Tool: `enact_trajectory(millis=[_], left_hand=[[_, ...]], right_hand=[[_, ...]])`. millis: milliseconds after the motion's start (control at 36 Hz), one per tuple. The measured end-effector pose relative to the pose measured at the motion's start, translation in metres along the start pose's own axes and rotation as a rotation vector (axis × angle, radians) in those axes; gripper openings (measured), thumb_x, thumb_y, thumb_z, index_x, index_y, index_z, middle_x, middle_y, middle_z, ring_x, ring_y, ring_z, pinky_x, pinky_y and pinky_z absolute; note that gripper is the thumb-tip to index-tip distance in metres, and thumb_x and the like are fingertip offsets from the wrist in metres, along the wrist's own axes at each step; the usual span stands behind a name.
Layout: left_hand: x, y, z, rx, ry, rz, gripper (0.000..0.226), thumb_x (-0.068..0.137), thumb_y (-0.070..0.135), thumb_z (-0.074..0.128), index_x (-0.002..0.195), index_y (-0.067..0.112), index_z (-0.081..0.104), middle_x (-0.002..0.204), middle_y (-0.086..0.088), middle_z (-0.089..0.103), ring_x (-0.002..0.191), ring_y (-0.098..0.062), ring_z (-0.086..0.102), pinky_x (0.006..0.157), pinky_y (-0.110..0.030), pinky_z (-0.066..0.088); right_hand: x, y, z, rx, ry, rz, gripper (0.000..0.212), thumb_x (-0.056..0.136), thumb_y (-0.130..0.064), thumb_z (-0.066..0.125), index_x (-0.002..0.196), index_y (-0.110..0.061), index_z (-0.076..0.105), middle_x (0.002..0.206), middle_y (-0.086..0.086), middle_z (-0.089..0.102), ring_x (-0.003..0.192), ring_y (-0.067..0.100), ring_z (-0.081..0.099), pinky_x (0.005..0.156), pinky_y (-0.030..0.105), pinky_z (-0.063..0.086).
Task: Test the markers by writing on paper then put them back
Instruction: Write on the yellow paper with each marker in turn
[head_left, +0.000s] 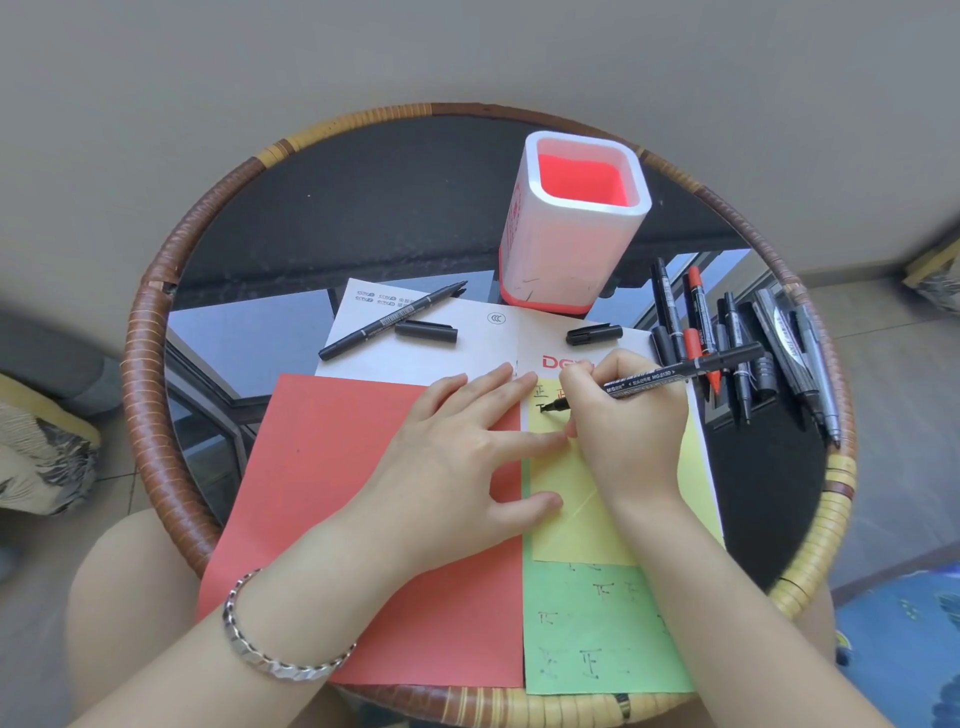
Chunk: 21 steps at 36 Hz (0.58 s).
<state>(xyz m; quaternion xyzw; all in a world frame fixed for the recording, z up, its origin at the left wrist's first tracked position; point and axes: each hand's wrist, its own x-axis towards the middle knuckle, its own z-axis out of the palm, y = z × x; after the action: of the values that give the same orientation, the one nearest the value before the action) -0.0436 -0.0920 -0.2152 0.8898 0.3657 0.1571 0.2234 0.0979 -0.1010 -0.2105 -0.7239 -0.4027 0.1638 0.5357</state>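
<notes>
My right hand (623, 431) grips a black marker (675, 371) with its tip down on the yellow paper (587, 519), where black strokes show. My left hand (457, 457) lies flat with fingers spread, pressing on the red paper (337, 493) and the edge of the yellow sheet. A green paper (597, 634) with written characters lies below the yellow one. An uncapped black marker (389, 322) rests on the white sheet (493, 348), with two loose black caps (426, 331) (594, 333) nearby. The white and red pen holder (571, 223) stands behind, with nothing visible inside.
A pile of several black, red and grey markers (737, 353) lies on the right of the round glass table with a wicker rim (156, 322). My knees show under the table's near edge. A blue mat (904, 639) lies on the floor at the right.
</notes>
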Motion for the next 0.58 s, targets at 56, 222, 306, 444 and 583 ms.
enact_trajectory(millis=[56,222,306,444,583], left_hand=[[-0.0002,-0.0001,-0.0001,-0.002,0.002,0.000,0.048,0.069,0.059,0.045,0.111,0.042,0.063,0.141,0.001,0.045,0.133,-0.015,0.035,0.106,-0.028,0.011],[-0.0003,-0.0001,0.0000,-0.004,0.001,0.001,0.049,0.069,0.059,0.045,0.111,0.041,0.063,0.141,0.001,0.045,0.134,-0.014,0.034,0.106,-0.027,0.011],[-0.0003,0.0001,-0.0004,-0.005,0.002,0.003,0.048,0.069,0.059,0.046,0.110,0.040,0.064,0.141,0.000,0.046,0.133,-0.015,0.035,0.106,-0.028,0.011],[-0.0001,0.0009,-0.0005,-0.008,0.005,0.002,0.048,0.069,0.058,0.046,0.110,0.040,0.064,0.140,-0.001,0.046,0.132,-0.016,0.036,0.105,-0.029,0.013],[0.0005,0.0004,-0.0003,-0.005,-0.001,-0.001,0.049,0.069,0.059,0.045,0.112,0.041,0.062,0.142,0.001,0.044,0.134,-0.015,0.034,0.106,-0.029,0.012]], right_hand=[[0.0002,-0.0002,0.0004,-0.010,0.006,-0.002,0.029,0.073,-0.005,0.059,0.051,0.004,0.043,0.045,0.020,0.052,0.042,0.013,0.042,0.051,0.024,0.038],[0.0001,-0.0018,-0.0002,0.012,-0.004,0.003,0.029,0.074,-0.005,0.058,0.052,0.006,0.043,0.050,0.027,0.053,0.043,0.014,0.040,0.051,0.024,0.038],[0.0004,-0.0013,0.0003,-0.003,-0.022,-0.008,0.028,0.074,-0.005,0.058,0.051,0.006,0.045,0.044,0.017,0.052,0.041,0.008,0.041,0.051,0.021,0.038],[0.0008,0.0000,0.0012,-0.003,-0.022,-0.003,0.030,0.073,-0.006,0.058,0.048,0.000,0.043,0.043,0.016,0.053,0.044,0.014,0.043,0.053,0.025,0.040],[-0.0005,-0.0013,0.0005,0.021,-0.009,0.006,0.028,0.066,-0.014,0.054,0.048,0.002,0.040,0.049,0.028,0.052,0.046,0.019,0.042,0.053,0.027,0.039]])
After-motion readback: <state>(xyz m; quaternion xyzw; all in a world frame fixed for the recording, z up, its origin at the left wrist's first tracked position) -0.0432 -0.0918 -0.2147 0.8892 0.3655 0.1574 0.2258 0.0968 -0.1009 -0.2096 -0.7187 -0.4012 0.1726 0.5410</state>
